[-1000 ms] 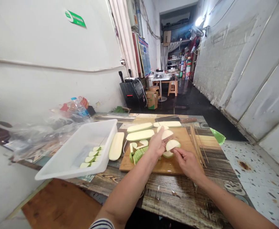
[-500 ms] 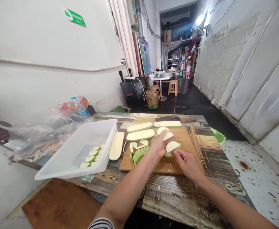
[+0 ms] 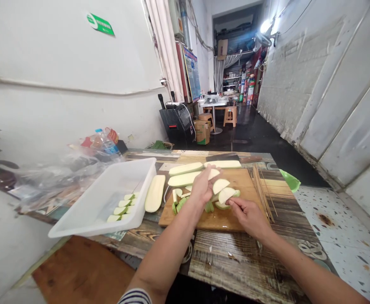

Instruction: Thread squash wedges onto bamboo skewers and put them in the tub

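My right hand (image 3: 247,214) is closed, its fingertips pinched at the lower end of a skewer of zucchini slices; the stick itself is mostly hidden. Half-round pale slices (image 3: 221,185) line up from those fingertips toward my left hand (image 3: 203,185). That left hand has its fingers stretched upward and apart, just left of the slices; whether it touches the farthest one I cannot tell. Beneath both hands lies a wooden cutting board (image 3: 185,221). Cut green-skinned pieces (image 3: 181,204) sit on it, partly covered by my left forearm.
Left of the board stands a white plastic tub (image 3: 86,223) holding skewered pieces (image 3: 120,210). A zucchini half (image 3: 155,193) lies between them, with more halves (image 3: 185,169) behind. Bamboo skewers (image 3: 261,192) rest at the board's right. A knife (image 3: 249,159) lies at the back.
My left hand has shifted left and up off the nearer slices, its fingers straightening. My right hand and the slices have moved only slightly.
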### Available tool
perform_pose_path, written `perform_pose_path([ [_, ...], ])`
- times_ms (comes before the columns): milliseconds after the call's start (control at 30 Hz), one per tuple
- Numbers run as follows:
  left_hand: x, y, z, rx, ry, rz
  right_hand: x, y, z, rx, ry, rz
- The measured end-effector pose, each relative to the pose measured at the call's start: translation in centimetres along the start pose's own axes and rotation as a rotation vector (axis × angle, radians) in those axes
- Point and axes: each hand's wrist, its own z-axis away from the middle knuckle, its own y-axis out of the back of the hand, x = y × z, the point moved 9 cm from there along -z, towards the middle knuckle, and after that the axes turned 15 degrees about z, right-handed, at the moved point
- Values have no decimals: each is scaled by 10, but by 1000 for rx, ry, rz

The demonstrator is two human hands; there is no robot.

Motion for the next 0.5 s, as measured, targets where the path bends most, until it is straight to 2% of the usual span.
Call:
perform_pose_path([
  [100,-1,5,-8,-73,-10,-5,-1,0,0,-7,-13,-16],
  [233,-8,9,-10,-68,-47,-5,0,2,0,11,-26,-14],
  [367,-17,0,-2,-57,-6,-6,3,3,0,25,-49,-6],
  [500,-15,-9,5,-54,-5,0,6,6,-3,22,-47,4],
])
